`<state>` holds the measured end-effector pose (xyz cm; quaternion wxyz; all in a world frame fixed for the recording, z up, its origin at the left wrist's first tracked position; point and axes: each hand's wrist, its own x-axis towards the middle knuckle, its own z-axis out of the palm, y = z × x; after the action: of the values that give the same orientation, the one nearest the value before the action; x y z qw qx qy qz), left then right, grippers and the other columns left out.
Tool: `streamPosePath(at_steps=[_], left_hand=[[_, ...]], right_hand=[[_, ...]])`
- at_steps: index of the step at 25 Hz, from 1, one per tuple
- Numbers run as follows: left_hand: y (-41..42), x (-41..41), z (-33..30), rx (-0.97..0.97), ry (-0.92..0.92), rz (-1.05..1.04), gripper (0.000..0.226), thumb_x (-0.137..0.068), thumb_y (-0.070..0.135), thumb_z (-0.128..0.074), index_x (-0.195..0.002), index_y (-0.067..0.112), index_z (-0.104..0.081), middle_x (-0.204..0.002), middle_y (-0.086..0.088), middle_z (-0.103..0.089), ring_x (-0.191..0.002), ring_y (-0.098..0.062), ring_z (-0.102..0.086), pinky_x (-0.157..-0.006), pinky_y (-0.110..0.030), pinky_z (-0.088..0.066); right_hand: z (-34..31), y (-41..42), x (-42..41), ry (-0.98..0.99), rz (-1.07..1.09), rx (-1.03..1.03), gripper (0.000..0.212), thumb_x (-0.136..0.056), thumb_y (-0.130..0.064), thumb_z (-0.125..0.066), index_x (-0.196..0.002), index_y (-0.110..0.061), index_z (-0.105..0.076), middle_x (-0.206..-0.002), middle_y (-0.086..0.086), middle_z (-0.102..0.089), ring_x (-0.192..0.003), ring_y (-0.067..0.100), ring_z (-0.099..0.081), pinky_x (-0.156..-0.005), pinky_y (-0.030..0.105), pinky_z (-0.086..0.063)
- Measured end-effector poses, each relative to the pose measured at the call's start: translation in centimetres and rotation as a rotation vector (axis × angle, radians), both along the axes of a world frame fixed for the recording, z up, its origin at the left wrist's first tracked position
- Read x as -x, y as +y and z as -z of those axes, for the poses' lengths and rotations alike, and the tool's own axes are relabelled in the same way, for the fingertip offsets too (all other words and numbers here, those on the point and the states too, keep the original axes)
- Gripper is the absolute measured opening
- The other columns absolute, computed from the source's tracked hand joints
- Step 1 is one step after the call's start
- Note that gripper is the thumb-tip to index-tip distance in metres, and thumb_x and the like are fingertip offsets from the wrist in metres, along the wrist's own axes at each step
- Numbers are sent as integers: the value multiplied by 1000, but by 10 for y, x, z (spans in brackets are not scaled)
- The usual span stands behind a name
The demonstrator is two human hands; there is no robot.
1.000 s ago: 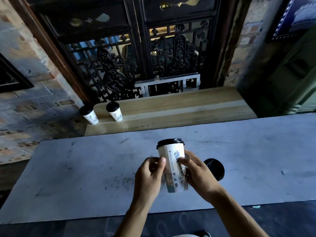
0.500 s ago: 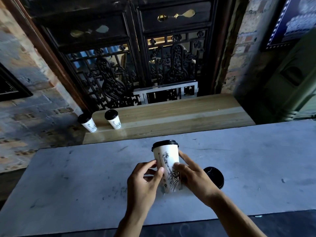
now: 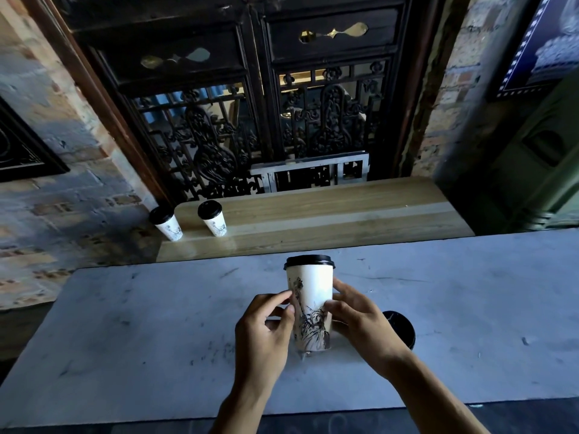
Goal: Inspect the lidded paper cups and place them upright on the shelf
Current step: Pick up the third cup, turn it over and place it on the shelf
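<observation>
Fingertips (image 3: 289,300) of the left hand (image 3: 263,333) press the left wall of the held cup (image 3: 310,302), and the right hand (image 3: 360,321) pinches the opposite wall with thumb and forefinger, so both hands are closed lightly on it. The cup stands upright above the grey counter (image 3: 141,324), black lid (image 3: 309,262) seated on top, a statue drawing facing the camera. Whether its base touches the counter or hovers just above cannot be told.

To inspect it well, I judge the hands should roll the cup between the fingertips with little squeeze, since a paper wall dents easily, and keep the lid level while checking that its rim sits flush all round.

Just beside the right wrist, another cup's lid (image 3: 401,327) peeks out; its body is hidden behind the hand. On the wooden shelf (image 3: 329,214) beyond the counter, two lidded cups (image 3: 212,218) stand upright at the left end, the far-left one (image 3: 166,223) right at the edge. The far side of the held cup is out of sight, and both forearms are cut off by the frame's lower edge.
</observation>
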<state>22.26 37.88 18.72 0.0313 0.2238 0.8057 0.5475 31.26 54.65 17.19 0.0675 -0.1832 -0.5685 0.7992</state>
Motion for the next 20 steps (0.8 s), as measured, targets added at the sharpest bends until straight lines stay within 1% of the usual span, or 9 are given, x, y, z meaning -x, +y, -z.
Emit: streamPosePath(at_steps=[1,3,6,8,11,13,15,17,20], left_hand=[[0,-1,0,-5,-10,-5,19,-91,15,-70,-107,22,-76,-100,10,-72,-89,-9,-72,-74,-26,-60],[1,-4,-2,-9,-40,-10,20,-91,27,-69,-110,25,-75,-102,11,-73,-89,-5,-71,-72,-20,-58],[3,-10,-4,5,-87,4,19,-92,24,-71,-108,35,-72,-103,14,-73,-87,-1,-70,-68,-11,-52],[4,-11,-2,4,-118,-2,22,-93,23,-69,-109,38,-71,-103,12,-73,-87,-1,-70,-69,-10,-52],[5,-15,1,5,-152,-29,22,-93,21,-68,-112,32,-71,-104,12,-75,-88,-2,-70,-70,-10,-52],[6,-18,2,1,-150,-33,23,-93,19,-69,-110,34,-70,-102,12,-75,-88,-3,-71,-72,-13,-54],[6,-20,3,-1,-144,-33,21,-93,14,-69,-106,31,-70,-100,11,-76,-91,-3,-71,-75,-17,-57],[6,-21,5,1,-133,-33,20,-92,10,-69,-105,25,-73,-100,8,-76,-91,-6,-72,-75,-18,-58],[7,-22,6,16,-96,-36,25,-91,4,-68,-104,25,-75,-99,8,-74,-88,-8,-72,-73,-18,-57]], right_hand=[[1,1,0,10,-9,-30,41,-102,-11,-58,-142,-19,-61,-127,20,-73,-116,33,-72,-97,41,-58],[3,1,-1,26,-20,-82,40,-98,-21,-65,-138,-14,-64,-129,22,-71,-119,37,-70,-104,50,-55],[9,1,-2,-2,18,-72,44,-94,-30,-72,-134,-15,-67,-126,19,-73,-117,35,-72,-106,56,-53],[14,1,-4,-5,44,-17,45,-92,-28,-67,-135,-15,-65,-123,22,-74,-116,34,-72,-106,53,-54],[18,3,-6,-45,104,57,47,-89,-23,-61,-135,-15,-65,-117,36,-70,-103,31,-72,-106,52,-54],[22,5,-8,-71,104,22,48,-88,-24,-62,-136,-18,-63,-115,27,-75,-103,30,-74,-105,54,-54],[22,7,-11,-86,86,-24,44,-91,-24,-62,-135,-21,-64,-118,14,-78,-111,30,-74,-107,56,-52],[18,8,-14,-74,47,-55,36,-100,-14,-57,-134,-20,-66,-122,9,-78,-116,28,-73,-105,51,-54],[10,8,-19,-74,3,-70,34,-103,-3,-49,-124,-15,-73,-118,8,-80,-112,26,-74,-90,34,-60]])
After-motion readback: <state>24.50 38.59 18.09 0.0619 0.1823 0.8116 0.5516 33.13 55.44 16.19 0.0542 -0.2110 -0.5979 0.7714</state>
